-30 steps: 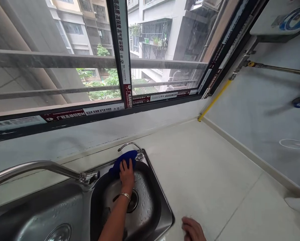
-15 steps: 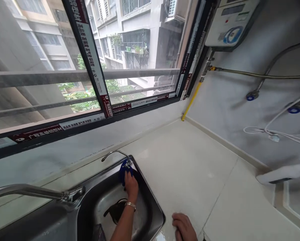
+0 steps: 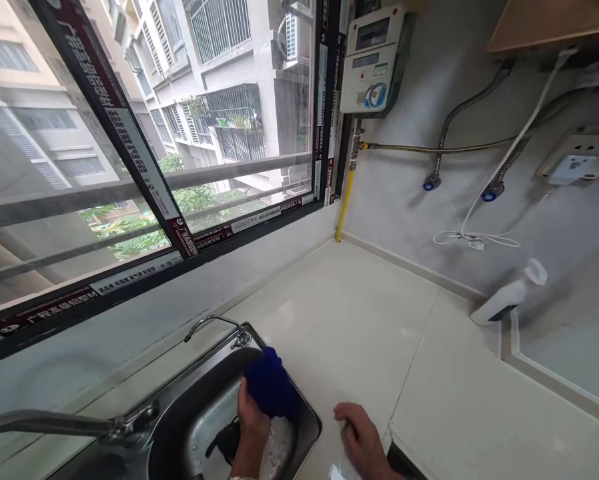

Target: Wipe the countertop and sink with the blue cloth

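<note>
My left hand (image 3: 252,415) is over the right side of the steel sink (image 3: 214,363), closed on a dark blue cloth (image 3: 272,385). The cloth spreads up and to the right of my fingers, near the sink's right rim. Below my wrist, a dark object (image 3: 225,443) lies in the basin, partly hidden, with some white suds or drops beside it. My right hand (image 3: 362,437) is at the pale countertop right of the sink, empty, its thumb apart from the loosely bent fingers.
A slim curved tap (image 3: 214,319) rises at the sink's back corner, and a larger faucet (image 3: 54,423) reaches in from the left. A white bottle (image 3: 504,300) lies tilted at the right wall. A yellow pipe (image 3: 345,203) runs down the corner beside the window.
My left hand has drawn the blue cloth away from the small tap's base, toward the sink's right rim. The view has turned rightward. My right hand stays by the counter.
</note>
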`<state>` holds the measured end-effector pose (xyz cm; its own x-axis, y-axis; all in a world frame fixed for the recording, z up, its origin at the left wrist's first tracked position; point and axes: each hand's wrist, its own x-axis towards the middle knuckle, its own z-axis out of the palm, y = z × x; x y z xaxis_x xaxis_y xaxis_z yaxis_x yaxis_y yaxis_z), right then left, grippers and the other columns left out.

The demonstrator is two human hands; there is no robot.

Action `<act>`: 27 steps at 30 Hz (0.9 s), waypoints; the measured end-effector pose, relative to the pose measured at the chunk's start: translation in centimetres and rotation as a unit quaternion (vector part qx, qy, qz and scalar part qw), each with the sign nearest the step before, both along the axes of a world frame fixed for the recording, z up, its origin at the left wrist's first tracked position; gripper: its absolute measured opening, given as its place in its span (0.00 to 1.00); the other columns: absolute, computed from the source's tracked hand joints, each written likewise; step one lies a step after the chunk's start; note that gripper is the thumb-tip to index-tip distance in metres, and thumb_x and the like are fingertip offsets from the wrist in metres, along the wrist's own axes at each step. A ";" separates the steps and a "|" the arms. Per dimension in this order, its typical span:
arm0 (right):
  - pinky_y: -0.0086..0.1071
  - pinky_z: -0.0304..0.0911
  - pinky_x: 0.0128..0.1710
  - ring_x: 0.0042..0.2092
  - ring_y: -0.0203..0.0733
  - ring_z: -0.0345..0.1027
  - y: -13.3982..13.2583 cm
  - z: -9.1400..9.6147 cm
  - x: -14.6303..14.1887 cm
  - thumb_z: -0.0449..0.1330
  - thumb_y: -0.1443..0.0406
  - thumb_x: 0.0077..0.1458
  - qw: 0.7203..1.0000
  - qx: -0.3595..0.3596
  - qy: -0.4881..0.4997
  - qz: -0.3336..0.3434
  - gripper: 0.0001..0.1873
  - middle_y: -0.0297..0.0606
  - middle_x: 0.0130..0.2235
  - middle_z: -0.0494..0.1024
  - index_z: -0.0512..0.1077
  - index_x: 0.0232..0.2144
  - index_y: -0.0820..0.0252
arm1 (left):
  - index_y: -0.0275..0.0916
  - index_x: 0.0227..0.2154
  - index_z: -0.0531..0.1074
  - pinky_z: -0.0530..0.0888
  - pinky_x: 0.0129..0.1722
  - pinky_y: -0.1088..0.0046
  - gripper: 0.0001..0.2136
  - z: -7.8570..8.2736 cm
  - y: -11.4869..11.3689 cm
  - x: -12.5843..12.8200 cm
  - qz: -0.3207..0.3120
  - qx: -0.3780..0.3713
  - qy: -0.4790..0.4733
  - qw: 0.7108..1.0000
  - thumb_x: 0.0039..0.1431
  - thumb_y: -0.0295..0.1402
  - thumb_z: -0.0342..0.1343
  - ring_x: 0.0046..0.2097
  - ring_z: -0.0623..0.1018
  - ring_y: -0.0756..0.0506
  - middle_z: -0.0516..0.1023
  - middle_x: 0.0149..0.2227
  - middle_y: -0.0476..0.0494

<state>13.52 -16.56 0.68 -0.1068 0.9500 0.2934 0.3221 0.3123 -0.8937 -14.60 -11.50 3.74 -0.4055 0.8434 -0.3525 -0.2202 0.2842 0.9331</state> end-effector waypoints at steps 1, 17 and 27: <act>0.46 0.73 0.48 0.45 0.51 0.77 0.5 0.6 -0.3 0.56 0.59 0.62 0.997 -0.067 0.031 -0.015 0.11 0.44 0.41 0.82 0.76 0.38 0.55 | 0.40 0.45 0.77 0.78 0.53 0.49 0.40 1.0 -0.5 0.4 -0.013 0.008 -0.045 0.999 0.60 0.68 0.32 0.54 0.80 0.34 0.80 0.50 0.33; 0.30 0.59 0.36 0.33 0.35 0.65 4.6 12.0 -3.5 0.72 0.46 0.48 0.877 -0.330 0.178 0.302 0.24 0.32 0.31 0.75 0.79 0.31 0.61 | 0.42 0.34 0.70 0.77 0.36 0.67 0.22 7.5 -4.9 1.9 -0.124 0.062 -0.200 0.970 0.37 0.47 0.67 0.32 0.75 0.44 0.73 0.29 0.49; 0.29 0.51 0.28 0.27 0.33 0.57 11.2 18.1 -1.3 0.64 0.50 0.56 0.934 -0.248 0.058 0.249 0.20 0.27 0.22 0.66 0.72 0.25 0.59 | 0.37 0.31 0.80 0.71 0.42 0.71 0.17 14.7 1.6 -2.0 -0.256 0.119 0.097 0.955 0.43 0.44 0.73 0.40 0.75 0.43 0.78 0.36 0.42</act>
